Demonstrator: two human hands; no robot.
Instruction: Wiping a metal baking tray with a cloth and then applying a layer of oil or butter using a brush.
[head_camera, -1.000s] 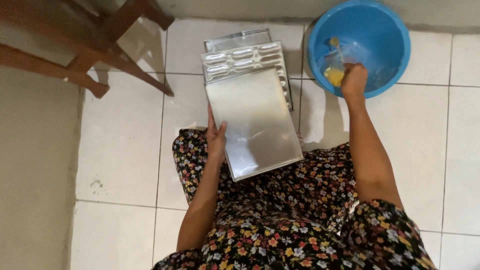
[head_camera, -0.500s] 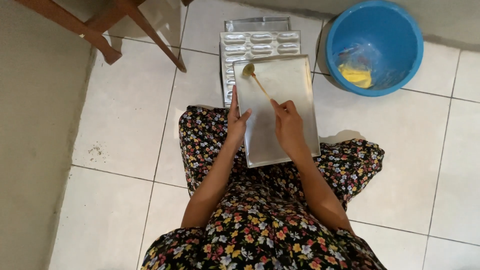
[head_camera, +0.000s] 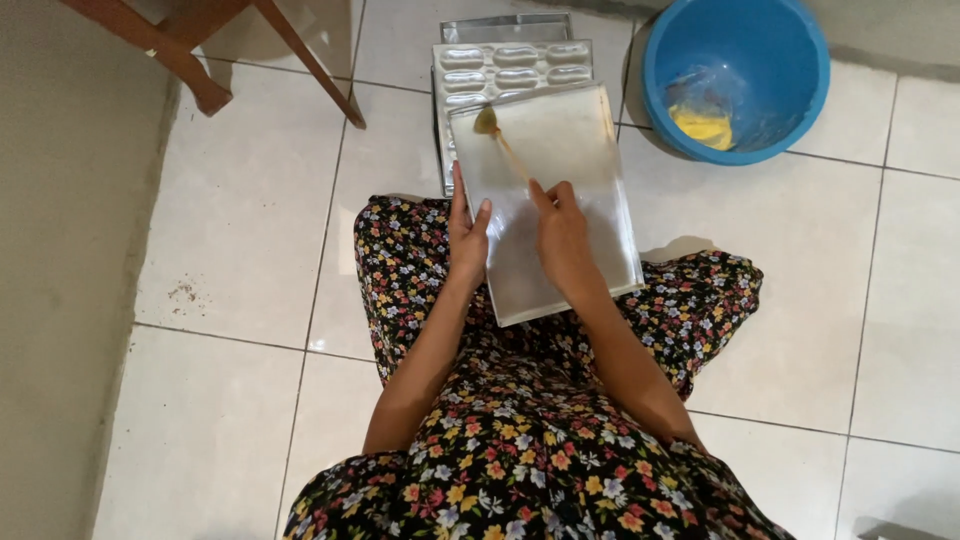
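Seated on white floor tiles (head_camera: 240, 210), flat metal baking tray (head_camera: 590, 200) resting across lap in floral dress (head_camera: 520, 440). Left hand (head_camera: 467, 240) gripping the tray's left edge, fingers extended along it. Right hand (head_camera: 562, 232) closed on handle of a small brush (head_camera: 500, 140), bristle end touching the tray's far part. Moulded metal tray (head_camera: 510, 68) lying just beyond, on another tray. Blue basin (head_camera: 740, 75) holding yellow matter, at upper right. Wooden chair legs (head_camera: 230, 50) at upper left.
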